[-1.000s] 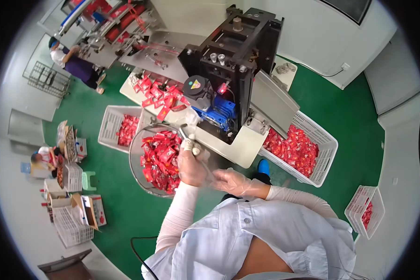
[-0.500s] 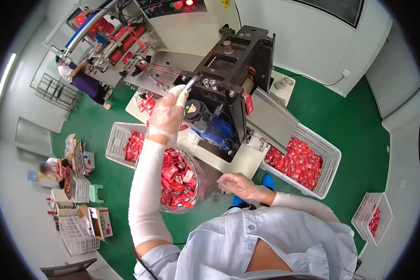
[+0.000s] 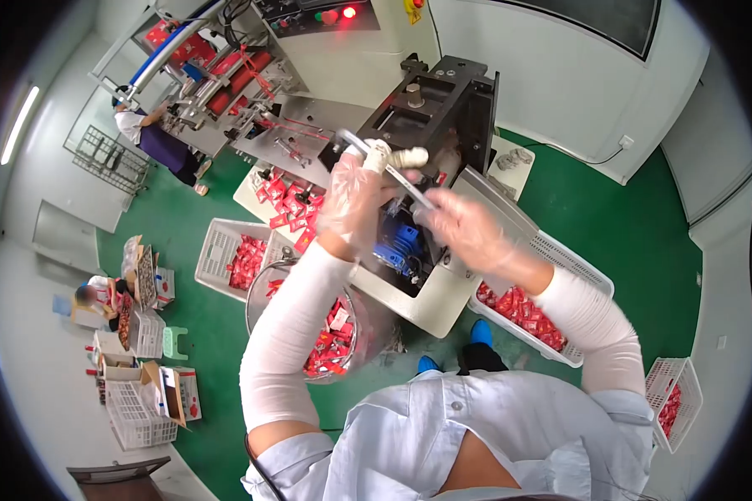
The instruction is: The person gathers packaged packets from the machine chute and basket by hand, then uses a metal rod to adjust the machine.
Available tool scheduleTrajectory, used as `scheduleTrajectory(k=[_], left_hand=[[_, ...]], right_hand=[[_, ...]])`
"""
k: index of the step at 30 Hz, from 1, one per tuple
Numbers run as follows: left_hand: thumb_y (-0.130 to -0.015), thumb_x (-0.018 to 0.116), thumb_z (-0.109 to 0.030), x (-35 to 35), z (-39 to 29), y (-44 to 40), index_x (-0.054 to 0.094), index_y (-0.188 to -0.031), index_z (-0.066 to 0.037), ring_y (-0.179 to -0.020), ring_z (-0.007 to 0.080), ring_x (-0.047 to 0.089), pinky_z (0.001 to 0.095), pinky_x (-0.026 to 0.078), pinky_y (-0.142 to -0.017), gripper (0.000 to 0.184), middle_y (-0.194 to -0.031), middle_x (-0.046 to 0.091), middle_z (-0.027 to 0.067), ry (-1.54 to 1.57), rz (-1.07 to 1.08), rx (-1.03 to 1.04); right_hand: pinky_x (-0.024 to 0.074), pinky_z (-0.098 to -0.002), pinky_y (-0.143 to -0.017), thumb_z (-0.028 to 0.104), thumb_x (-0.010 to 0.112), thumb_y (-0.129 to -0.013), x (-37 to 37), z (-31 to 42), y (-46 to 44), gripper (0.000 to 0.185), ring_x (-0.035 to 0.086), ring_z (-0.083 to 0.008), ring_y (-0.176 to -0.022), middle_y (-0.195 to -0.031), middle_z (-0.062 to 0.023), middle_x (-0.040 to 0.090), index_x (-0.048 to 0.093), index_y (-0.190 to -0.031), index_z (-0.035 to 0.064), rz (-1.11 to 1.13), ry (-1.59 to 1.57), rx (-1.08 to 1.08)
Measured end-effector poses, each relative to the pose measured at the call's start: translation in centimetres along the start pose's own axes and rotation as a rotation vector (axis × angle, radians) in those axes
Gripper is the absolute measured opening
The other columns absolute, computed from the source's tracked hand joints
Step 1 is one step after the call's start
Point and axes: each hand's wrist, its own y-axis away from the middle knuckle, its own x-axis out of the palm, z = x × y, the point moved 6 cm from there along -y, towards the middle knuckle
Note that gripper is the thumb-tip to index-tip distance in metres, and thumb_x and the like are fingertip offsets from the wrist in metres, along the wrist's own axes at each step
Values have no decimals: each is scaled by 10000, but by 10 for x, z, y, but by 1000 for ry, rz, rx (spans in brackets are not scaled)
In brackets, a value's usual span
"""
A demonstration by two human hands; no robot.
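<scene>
A silver metal wrench [image 3: 405, 183] slants above the black frame of the packing machine [image 3: 430, 108]. My left hand [image 3: 353, 196], in a clear plastic glove with white finger covers, is closed round its upper part. At the wrench's lower end is my right hand [image 3: 472, 238], gloved too and slightly blurred, its fingers closed on the tip. Below the hands sits a blue motor [image 3: 398, 247] inside the frame. Loose red packets [image 3: 288, 203] lie on the machine's pale base, left of my left hand.
Under my left arm stands a round bin of red packets [image 3: 334, 338]. White crates [image 3: 211, 260] of packets flank the machine, and another crate [image 3: 685, 384] is far right. A co-worker [image 3: 154, 142] stands at the back left; another person [image 3: 100, 294] sits near boxes.
My right hand has risen from near my waist to the lower end of the wrench. My left hand has moved right with the wrench, which now tilts the other way.
</scene>
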Motion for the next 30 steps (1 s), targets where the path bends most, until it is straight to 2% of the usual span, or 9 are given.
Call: scheduleTrajectory(k=[2,3,6,7,8,10,18,24,30], left_hand=[[-939,506,-333,-19,-8,-14,534,-1001,-37,-758,148,631,268,505,-706,303,-910,673,122,-382,156,-59],[-931,535,-285,-31,-14,-19,577,-953,-34,-742,131,621,256,499,-680,255,-849,683,101,-441,71,-87],[-897,591,-184,-54,-31,-43,594,-1071,6,-758,136,612,254,497,-711,258,-887,671,64,-917,-74,357],[-865,629,-178,-49,-28,-52,600,-1099,-8,-792,152,623,275,489,-732,290,-891,662,77,-918,11,378],[-822,641,-207,-44,-26,-59,636,-1031,-43,-813,308,606,379,468,-752,266,-891,631,166,-1072,45,525],[-830,622,-214,-28,-24,-61,647,-1017,-60,-871,331,581,404,456,-774,243,-870,618,152,-1206,146,592],[-812,639,-208,-26,-3,-89,665,-907,-61,-750,335,611,393,475,-678,177,-782,634,162,-1340,213,531],[-848,601,-233,-22,5,-90,637,-900,-48,-780,367,595,423,457,-674,196,-804,627,184,-1331,240,448],[-872,577,-265,-23,10,-103,638,-985,-19,-818,381,599,434,461,-711,278,-842,634,200,-1422,263,429]], right_hand=[[445,-373,-614,225,510,-908,-33,7,-14,229,558,-276,-626,-703,-168,566,567,-981,15,-88,317,-124],[439,-390,-620,184,484,-907,-49,26,-19,189,561,-322,-654,-724,-193,559,581,-952,28,26,352,-134],[447,-416,-646,238,473,-924,-76,24,-48,239,575,-346,-696,-759,-183,585,598,-950,37,135,670,-133],[448,-411,-663,253,475,-926,-80,22,-55,252,575,-345,-718,-775,-179,592,599,-955,37,163,660,-79],[449,-406,-680,268,476,-928,-84,21,-62,265,575,-344,-740,-791,-175,600,600,-960,37,188,651,-28],[446,-397,-717,290,463,-934,-88,17,-76,287,577,-324,-797,-830,-165,608,598,-989,43,244,720,-31],[449,-369,-725,279,474,-938,-94,0,-106,283,582,-259,-779,-839,-137,617,600,-1020,39,395,713,-61],[437,-374,-714,322,492,-927,-103,-8,-120,305,567,-251,-779,-811,-119,596,617,-1004,55,390,824,-43],[431,-385,-709,417,505,-907,-113,-19,-124,386,549,-283,-766,-781,-134,571,641,-957,59,225,869,-60]])
